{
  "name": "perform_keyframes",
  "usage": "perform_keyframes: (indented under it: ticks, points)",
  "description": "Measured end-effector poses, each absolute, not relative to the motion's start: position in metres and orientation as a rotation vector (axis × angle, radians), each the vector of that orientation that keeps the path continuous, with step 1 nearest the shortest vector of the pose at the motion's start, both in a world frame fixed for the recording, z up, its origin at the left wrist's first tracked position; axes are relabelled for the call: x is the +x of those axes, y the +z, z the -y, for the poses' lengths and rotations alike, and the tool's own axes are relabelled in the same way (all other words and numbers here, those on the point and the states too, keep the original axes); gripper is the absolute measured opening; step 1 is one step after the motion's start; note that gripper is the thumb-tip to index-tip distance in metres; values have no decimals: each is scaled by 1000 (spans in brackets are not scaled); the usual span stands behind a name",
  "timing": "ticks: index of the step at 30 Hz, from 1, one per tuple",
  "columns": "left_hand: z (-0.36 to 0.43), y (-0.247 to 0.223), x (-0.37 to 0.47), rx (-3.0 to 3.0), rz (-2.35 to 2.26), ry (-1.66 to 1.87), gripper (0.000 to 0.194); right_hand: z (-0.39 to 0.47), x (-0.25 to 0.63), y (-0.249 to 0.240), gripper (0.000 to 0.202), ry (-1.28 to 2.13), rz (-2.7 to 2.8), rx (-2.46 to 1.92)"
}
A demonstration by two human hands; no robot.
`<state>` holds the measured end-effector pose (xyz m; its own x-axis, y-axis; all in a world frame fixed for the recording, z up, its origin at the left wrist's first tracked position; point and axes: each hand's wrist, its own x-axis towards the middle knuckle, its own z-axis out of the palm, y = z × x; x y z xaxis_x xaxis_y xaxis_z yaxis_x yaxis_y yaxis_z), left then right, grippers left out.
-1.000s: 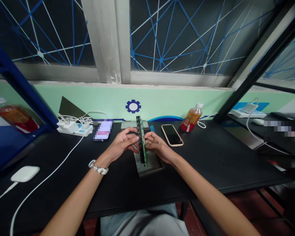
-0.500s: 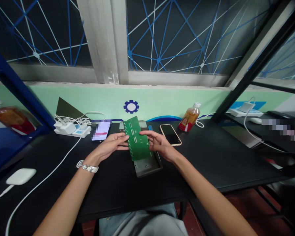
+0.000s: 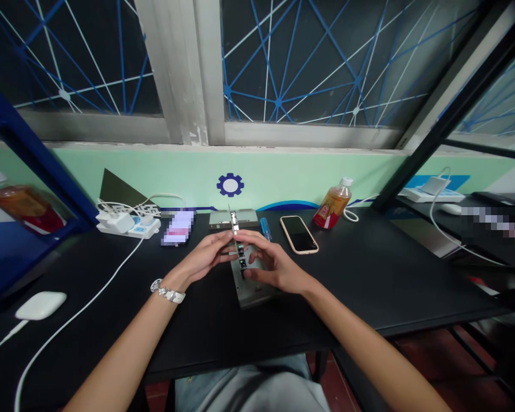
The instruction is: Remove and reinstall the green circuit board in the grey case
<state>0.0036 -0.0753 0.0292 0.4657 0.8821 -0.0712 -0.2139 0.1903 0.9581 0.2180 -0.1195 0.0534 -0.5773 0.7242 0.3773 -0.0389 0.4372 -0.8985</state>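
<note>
A circuit board [image 3: 235, 222] stands nearly edge-on between my hands, its row of metal connectors facing me. My left hand [image 3: 210, 252] grips its left side, with the fingertips partly hidden behind it. From the right, my right hand [image 3: 278, 266] holds the board with the fingers on top and the thumb at its lower end. Beneath it lies an open grey metal case [image 3: 257, 294] on the black table. Behind the board rests a grey metal plate [image 3: 217, 218]. A blue screwdriver-like tool [image 3: 265, 229] lies just right of that plate.
A phone [image 3: 299, 234] and a drink bottle [image 3: 332, 203] are at the back right. A lit phone [image 3: 179, 228] lies beside a white power strip [image 3: 133, 226] at the left. A white cable [image 3: 98, 292] crosses the table near a white charger [image 3: 41, 305].
The circuit board has been turned from its flat green face to nearly edge-on, showing its connectors. Both hands have shifted with it, and more of the plate behind shows.
</note>
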Motion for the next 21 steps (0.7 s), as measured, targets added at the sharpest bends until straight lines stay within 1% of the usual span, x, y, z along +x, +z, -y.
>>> perform_keyframes:
  ticks: [3, 8, 11, 13, 16, 18, 21]
  points:
    - [74, 31, -3, 1139, -765, 878, 30, 115, 221, 51, 64, 1272, 1839, -552]
    - [69, 37, -22, 1251, -809, 841, 35, 103, 229, 45, 65, 1552, 1562, -533]
    - [67, 39, -28, 1267, -867, 866, 33, 96, 231, 41, 65, 1575, 1421, -511]
    - [67, 39, -29, 1255, -875, 926, 30, 93, 229, 38, 62, 1517, 1398, -582]
    - [66, 38, -28, 1267, -848, 1007, 27, 88, 227, 31, 47, 1346, 1447, -798]
    - [67, 38, -26, 1287, -827, 1037, 27, 86, 228, 27, 35, 1164, 1534, -943]
    - [67, 37, -24, 1314, -804, 1067, 27, 84, 232, 27, 26, 846, 1699, -1057]
